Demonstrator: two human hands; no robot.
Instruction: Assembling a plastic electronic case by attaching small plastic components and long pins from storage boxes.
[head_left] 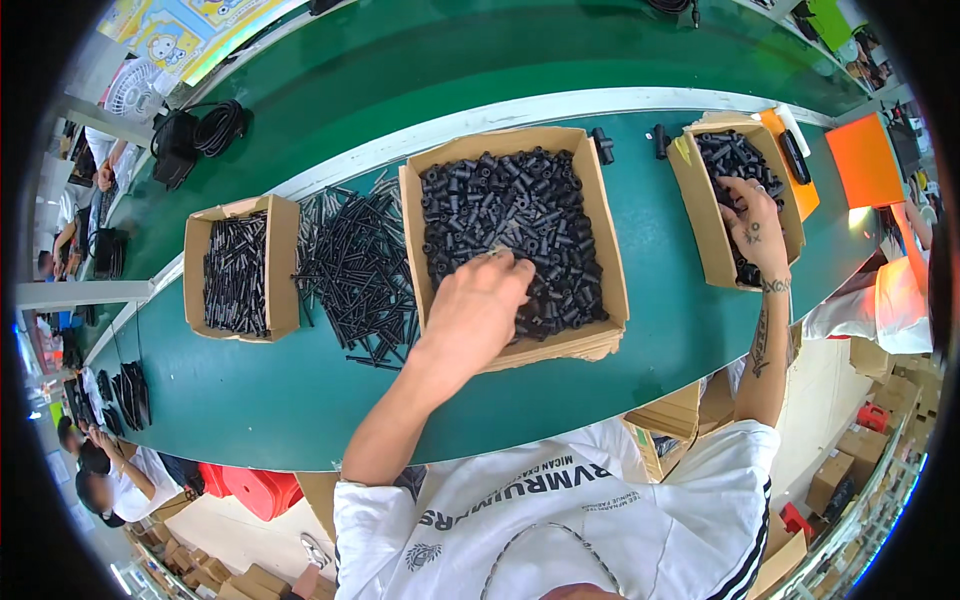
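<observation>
My left hand (480, 300) reaches over the near left part of a large cardboard box (615, 270) filled with short black tubular pieces (500, 205). Its fingers curl down into the pieces, and their tips are hidden. To the right, my right hand (750, 215) is inside a smaller cardboard box (702, 225) that holds more small black parts (735, 155). Those fingers are bent down among the parts; whether they grip one cannot be made out.
Left of the large box lies a loose heap of thin black rods (355, 270), beside a small box (285, 265) of similar rods. Two black pieces (602, 146) stand behind, between the boxes. An orange panel (866, 162) is at the right; other people sit at the far left.
</observation>
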